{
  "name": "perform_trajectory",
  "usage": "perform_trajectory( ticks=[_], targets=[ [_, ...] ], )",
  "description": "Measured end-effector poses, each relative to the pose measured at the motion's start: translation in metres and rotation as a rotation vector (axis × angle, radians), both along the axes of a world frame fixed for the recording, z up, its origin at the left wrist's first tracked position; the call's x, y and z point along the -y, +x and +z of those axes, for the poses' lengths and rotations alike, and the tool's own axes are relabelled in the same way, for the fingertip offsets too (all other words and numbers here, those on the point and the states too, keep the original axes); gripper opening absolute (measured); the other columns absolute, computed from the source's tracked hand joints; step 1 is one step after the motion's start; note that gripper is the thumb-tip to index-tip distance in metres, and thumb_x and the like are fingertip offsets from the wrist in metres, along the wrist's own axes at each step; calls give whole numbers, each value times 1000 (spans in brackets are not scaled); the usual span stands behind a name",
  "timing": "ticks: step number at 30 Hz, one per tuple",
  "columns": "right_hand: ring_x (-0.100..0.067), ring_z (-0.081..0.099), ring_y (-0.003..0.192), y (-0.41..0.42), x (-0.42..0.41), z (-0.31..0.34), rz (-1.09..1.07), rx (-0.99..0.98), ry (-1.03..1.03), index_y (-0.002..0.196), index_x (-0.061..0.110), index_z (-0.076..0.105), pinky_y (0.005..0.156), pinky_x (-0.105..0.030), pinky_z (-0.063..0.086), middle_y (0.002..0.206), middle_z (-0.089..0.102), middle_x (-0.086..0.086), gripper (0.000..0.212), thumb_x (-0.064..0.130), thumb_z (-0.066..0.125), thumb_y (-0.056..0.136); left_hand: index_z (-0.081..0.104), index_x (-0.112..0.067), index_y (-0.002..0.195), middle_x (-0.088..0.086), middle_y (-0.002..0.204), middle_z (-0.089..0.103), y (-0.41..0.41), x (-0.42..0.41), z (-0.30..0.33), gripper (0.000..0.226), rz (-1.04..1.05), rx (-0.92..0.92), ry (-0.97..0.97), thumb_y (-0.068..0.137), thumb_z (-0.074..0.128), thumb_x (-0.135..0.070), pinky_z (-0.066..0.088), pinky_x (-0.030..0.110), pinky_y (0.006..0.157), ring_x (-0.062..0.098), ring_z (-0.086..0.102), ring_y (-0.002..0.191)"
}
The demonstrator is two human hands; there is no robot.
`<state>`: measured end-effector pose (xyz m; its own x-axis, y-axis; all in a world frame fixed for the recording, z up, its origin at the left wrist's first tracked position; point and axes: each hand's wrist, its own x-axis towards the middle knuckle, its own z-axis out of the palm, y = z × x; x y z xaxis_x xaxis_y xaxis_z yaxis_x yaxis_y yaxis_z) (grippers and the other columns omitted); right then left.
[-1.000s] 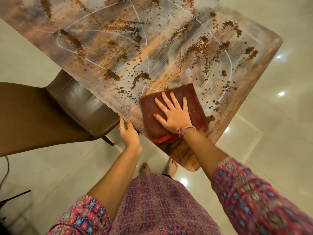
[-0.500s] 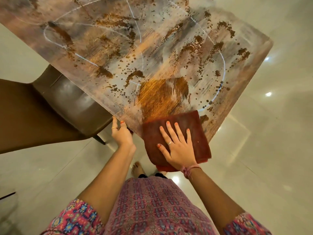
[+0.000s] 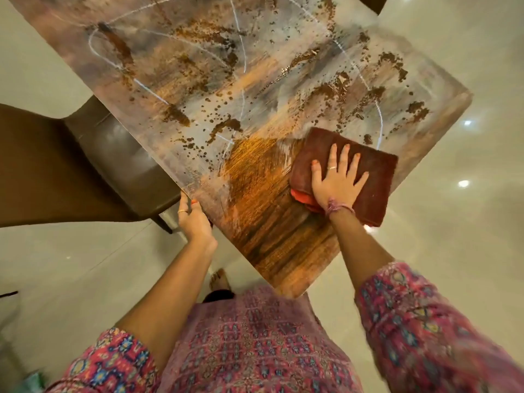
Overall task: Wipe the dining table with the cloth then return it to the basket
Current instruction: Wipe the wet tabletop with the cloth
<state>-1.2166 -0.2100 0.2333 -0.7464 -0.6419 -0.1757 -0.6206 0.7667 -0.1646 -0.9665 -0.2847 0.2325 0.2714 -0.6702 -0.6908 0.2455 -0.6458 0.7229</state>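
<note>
Glossy pale floor tiles (image 3: 467, 251) fill the lower and right parts of the frame, catching small bright reflections of ceiling lights. Nearest the camera, pink patterned sleeves (image 3: 419, 321) and a matching garment cover the lower edge, and a bare foot (image 3: 219, 280) shows on the floor just below the table's near corner.

From the lower left, the left arm reaches up and forward, elbow slightly bent; the left hand (image 3: 195, 219) grips the near left edge of the dining table (image 3: 269, 236), thumb on top and fingers curled under the rim. From the lower right, the right arm stretches out almost straight. The right hand (image 3: 336, 181) lies palm down, fingers spread flat, pressing on the reddish-brown cloth (image 3: 377, 177), with a thread band at the wrist.

That folded cloth rests at the table's right edge, right of centre in the frame, an orange fold showing beneath the palm. Left of it a streaked amber patch looks wiped. Farther up, brown spatters (image 3: 224, 127) and thin white arcs cover the tabletop. At mid left, a brown chair (image 3: 119, 154) sits tucked against the table.
</note>
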Motion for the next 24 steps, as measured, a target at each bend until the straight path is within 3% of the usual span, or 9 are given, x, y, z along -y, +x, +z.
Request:
perform_trajectory(
  ticks=[3, 6, 10, 13, 15, 20, 22, 24],
  targets=[
    [-28, 10, 147, 57, -14, 1, 326, -7, -31, 151, 27, 20, 114, -57, 6, 160, 14, -1, 70, 61, 31, 91, 46, -22, 139, -3, 130, 57, -9, -3, 3, 40, 102, -50, -32, 100, 39, -12, 47, 31, 97, 11, 58, 109],
    [-27, 10, 147, 100, -52, -5, 727, 33, -80, 150, 30, 23, 114, -57, 7, 160, 16, 2, 68, 62, 32, 91, 48, -20, 138, -3, 112, 65, -17, -4, 5, 39, 191, -61, -26, 100, 40, -12, 51, 30, 89, 10, 62, 93],
    [-24, 10, 148, 90, -68, -11, 1066, 56, -106, 149, 33, 23, 114, -57, 11, 159, 18, 3, 64, 60, 32, 92, 45, -17, 139, 6, 135, 55, -24, -10, 7, 40, 211, -133, -43, 100, 37, -10, 42, 39, 105, 21, 54, 121],
    [-21, 19, 146, 49, -36, -7, 1230, 61, -105, 148, 36, 28, 115, -51, 15, 158, 23, 5, 60, 58, 34, 92, 47, -19, 137, 3, 136, 55, -23, -17, 11, 38, 196, -157, 0, 101, 37, -13, 44, 36, 103, 19, 54, 122],
    [-20, 18, 146, 13, -9, -6, 1143, 52, -86, 148, 37, 26, 114, -53, 18, 159, 20, 5, 60, 58, 33, 92, 51, -19, 134, 1, 131, 59, -23, -27, 13, 36, 192, -168, 17, 100, 40, -17, 47, 34, 98, 18, 57, 117],
    [-22, 9, 147, -75, 44, -3, 564, -9, -51, 150, 36, 20, 115, -57, 6, 160, 14, 3, 59, 51, 35, 95, 56, -21, 127, -3, 114, 65, -28, -54, 11, 32, 152, -81, 52, 98, 45, -27, 50, 29, 87, 16, 60, 106],
    [-22, 7, 148, -77, 55, 1, 374, 14, -41, 151, 36, 17, 115, -58, 6, 161, 11, 3, 56, 47, 31, 97, 60, -24, 119, -5, 109, 66, -29, -64, 12, 27, 142, -61, 49, 97, 45, -30, 51, 30, 87, 15, 61, 102],
    [-23, 6, 148, -52, 55, 2, 314, 4, -46, 151, 35, 15, 115, -58, 7, 161, 11, 4, 54, 42, 28, 99, 63, -26, 108, -5, 104, 68, -29, -76, 13, 21, 116, -65, 43, 97, 46, -32, 52, 29, 82, 14, 63, 98]
  ],
)
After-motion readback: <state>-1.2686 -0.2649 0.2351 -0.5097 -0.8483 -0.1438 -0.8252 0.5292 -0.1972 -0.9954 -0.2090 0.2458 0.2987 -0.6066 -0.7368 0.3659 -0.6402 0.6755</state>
